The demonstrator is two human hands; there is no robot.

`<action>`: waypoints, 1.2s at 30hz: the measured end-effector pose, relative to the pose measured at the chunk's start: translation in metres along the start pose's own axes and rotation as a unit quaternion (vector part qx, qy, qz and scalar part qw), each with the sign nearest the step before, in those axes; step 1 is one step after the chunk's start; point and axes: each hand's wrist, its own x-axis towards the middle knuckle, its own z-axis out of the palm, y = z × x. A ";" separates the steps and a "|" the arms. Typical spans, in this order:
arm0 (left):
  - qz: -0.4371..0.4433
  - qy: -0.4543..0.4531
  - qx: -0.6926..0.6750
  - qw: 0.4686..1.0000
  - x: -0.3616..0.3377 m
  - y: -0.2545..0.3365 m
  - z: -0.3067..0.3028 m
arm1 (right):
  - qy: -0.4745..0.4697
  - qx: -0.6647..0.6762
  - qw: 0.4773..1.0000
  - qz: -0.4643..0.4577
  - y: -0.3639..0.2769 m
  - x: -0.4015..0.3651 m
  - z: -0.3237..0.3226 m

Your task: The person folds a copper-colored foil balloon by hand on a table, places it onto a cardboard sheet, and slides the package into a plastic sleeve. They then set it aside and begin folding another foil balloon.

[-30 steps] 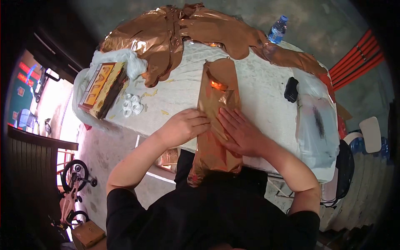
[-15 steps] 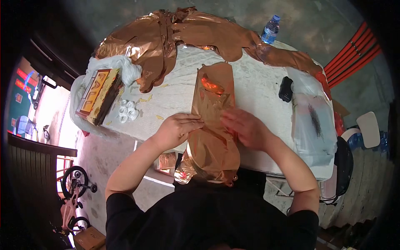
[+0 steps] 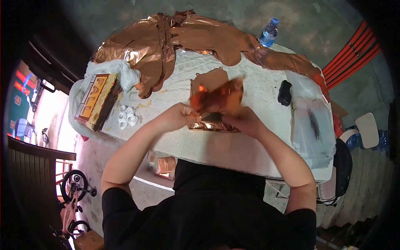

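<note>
A copper-coloured foil balloon (image 3: 212,78), flat and being folded over on itself, lies at the middle of the white-covered table (image 3: 260,125). Its raised flap is smeared by motion. My left hand (image 3: 178,116) pinches the balloon's left edge near the fold. On the opposite edge, my right hand (image 3: 246,122) has its fingers closed on the foil, with the fingertips partly hidden. Along the far side of the table, more flat copper foil balloons (image 3: 204,33) are spread in a heap.
At the left stand a yellow-and-red printed box (image 3: 98,100), a white plastic bag (image 3: 121,71) and several white rolls (image 3: 128,116). A water bottle (image 3: 269,32) is at the far edge. A black object (image 3: 285,93) and a clear plastic packet (image 3: 313,129) lie right.
The near end of the balloon, which hung over the table's front edge, has been lifted and folded away from me. Both hands have gone from lying on the foil to gripping it.
</note>
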 end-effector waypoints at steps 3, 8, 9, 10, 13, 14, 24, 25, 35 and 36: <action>-0.083 -0.025 0.013 0.996 0.021 -0.001 -0.013 | 0.047 0.000 0.999 0.022 0.004 0.013 -0.003; -0.120 -0.011 0.022 0.992 0.020 0.012 -0.012 | 0.016 0.004 1.000 0.023 0.015 0.039 -0.006; -0.121 -0.012 0.022 0.992 0.018 0.011 -0.010 | 0.016 0.004 1.000 0.023 0.014 0.042 -0.007; -0.106 0.028 -0.001 0.994 0.016 0.011 -0.007 | 0.010 -0.021 0.999 0.023 0.014 0.045 -0.008; -0.042 0.123 -0.023 0.991 0.006 -0.005 0.006 | -0.020 -0.038 0.998 0.043 0.015 0.050 -0.013; 0.009 0.179 -0.021 0.984 0.002 -0.011 0.011 | -0.043 -0.031 0.997 0.061 0.016 0.051 -0.014; 0.211 0.097 0.444 0.865 -0.034 0.001 0.050 | -0.038 0.001 0.995 0.096 0.004 0.053 -0.012; 0.211 0.097 0.444 0.866 -0.034 0.000 0.050 | -0.043 -0.004 0.993 0.106 0.005 0.055 -0.013; 0.177 0.093 0.432 0.880 -0.034 0.001 0.051 | 0.236 -0.154 0.954 -0.106 0.005 0.016 0.010; 0.177 0.092 0.435 0.878 -0.033 0.001 0.051 | 0.236 -0.154 0.954 -0.106 0.006 0.011 0.014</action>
